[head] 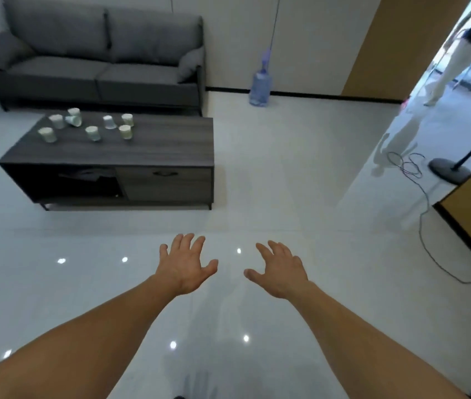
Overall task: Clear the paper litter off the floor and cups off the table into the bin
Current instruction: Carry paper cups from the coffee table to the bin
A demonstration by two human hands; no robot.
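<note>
On dark table [156, 145], scattered cups [92, 133].

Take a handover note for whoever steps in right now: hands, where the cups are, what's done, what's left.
Left grip: open, empty, held out over the floor.
Right grip: the same.
Cups: eight on the coffee table, among them one tipped cup.
No bin or paper litter in view.
Done: nothing that shows.
Left: bin all cups; look for litter.

Dark wood table [153, 145], paper cups [92, 132] on top
</note>
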